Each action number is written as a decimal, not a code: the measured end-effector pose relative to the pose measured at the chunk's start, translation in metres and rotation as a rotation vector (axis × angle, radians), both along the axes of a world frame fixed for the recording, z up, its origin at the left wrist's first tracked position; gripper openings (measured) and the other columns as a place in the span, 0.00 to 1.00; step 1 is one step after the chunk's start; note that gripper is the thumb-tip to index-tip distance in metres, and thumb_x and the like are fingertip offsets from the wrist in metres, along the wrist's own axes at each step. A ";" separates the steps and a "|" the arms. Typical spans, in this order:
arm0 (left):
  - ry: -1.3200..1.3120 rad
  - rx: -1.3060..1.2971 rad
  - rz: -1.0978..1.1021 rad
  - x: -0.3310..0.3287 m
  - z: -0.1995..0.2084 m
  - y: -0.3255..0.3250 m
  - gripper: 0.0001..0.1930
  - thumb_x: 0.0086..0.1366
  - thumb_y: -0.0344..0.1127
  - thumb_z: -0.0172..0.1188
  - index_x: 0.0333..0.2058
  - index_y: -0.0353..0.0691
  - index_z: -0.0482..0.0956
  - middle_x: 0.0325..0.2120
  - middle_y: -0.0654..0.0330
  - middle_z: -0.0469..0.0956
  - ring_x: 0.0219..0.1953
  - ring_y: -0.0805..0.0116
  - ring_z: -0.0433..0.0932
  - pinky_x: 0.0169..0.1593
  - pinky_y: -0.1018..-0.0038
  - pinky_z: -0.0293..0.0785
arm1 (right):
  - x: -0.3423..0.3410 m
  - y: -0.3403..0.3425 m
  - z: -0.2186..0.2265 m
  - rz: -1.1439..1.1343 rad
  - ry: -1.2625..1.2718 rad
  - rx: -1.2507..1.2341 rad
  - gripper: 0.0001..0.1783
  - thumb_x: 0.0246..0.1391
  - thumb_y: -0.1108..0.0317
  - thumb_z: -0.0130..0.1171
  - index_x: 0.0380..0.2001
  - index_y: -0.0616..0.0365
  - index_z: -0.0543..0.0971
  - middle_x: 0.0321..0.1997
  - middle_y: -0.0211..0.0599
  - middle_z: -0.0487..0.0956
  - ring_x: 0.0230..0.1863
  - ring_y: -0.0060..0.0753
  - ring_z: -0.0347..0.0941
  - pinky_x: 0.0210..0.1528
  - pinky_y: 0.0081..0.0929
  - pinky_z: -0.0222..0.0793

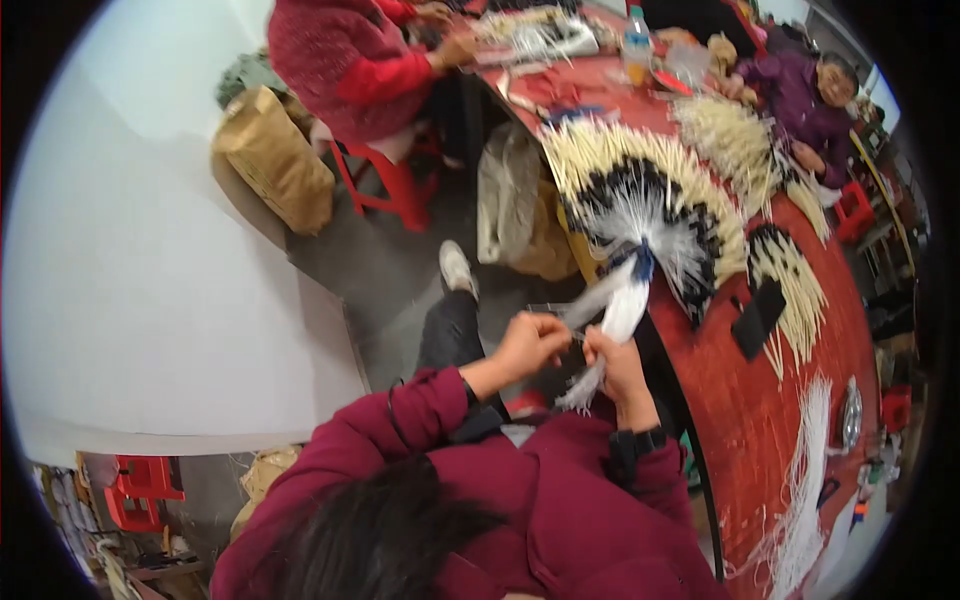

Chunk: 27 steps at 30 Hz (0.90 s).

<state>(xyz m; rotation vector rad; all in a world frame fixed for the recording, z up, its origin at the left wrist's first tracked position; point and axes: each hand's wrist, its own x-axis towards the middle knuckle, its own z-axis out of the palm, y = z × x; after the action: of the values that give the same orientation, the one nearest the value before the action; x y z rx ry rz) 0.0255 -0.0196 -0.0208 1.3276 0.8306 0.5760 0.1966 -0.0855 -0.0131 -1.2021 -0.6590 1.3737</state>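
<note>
A thick bundle of white strings [627, 306] hangs off the near edge of the red table. My right hand [618, 368] is wrapped round its lower part, and loose ends stick out below the fist. Just to the left, my left hand [535, 343] is closed in a pinch on some thin pale strands [592, 300] drawn out from the bundle. A dark blue tie [643, 262] binds the strings at the table edge. Beyond it they spread into a fan of cream sticks or cords [640, 150] with black inner ends.
On the red table [720, 430] lie a smaller cream bunch [795, 290], a black flat object [759, 320], white strings [808, 490] and a bottle [636, 45]. Two people work at its far side. Sacks [270, 160] and a red stool [385, 185] stand on the floor.
</note>
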 end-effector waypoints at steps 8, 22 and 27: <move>-0.188 -0.479 -0.030 -0.012 0.017 -0.007 0.06 0.62 0.34 0.59 0.32 0.38 0.75 0.31 0.61 0.80 0.28 0.75 0.80 0.26 0.82 0.74 | 0.000 -0.003 0.008 -0.012 -0.103 -0.004 0.10 0.54 0.67 0.56 0.20 0.56 0.73 0.17 0.26 0.71 0.19 0.18 0.64 0.24 0.17 0.58; -0.255 -0.583 0.114 -0.025 0.010 0.003 0.05 0.61 0.33 0.61 0.33 0.39 0.75 0.31 0.61 0.79 0.29 0.75 0.79 0.29 0.80 0.77 | 0.006 -0.004 0.006 0.017 -0.101 -0.010 0.08 0.52 0.67 0.58 0.23 0.59 0.76 0.19 0.28 0.74 0.18 0.17 0.66 0.24 0.17 0.61; -0.257 -0.674 0.092 -0.026 0.023 0.007 0.08 0.62 0.36 0.60 0.34 0.39 0.75 0.30 0.61 0.79 0.28 0.75 0.78 0.28 0.80 0.76 | 0.006 -0.004 0.011 0.027 -0.088 -0.010 0.07 0.51 0.68 0.58 0.24 0.59 0.75 0.19 0.28 0.73 0.18 0.18 0.65 0.23 0.17 0.60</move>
<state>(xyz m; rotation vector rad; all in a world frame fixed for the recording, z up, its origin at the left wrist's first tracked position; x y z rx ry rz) -0.0006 -0.0125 0.0021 0.5901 0.7800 0.4659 0.2027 -0.0896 -0.0020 -1.2712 -0.7332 1.3534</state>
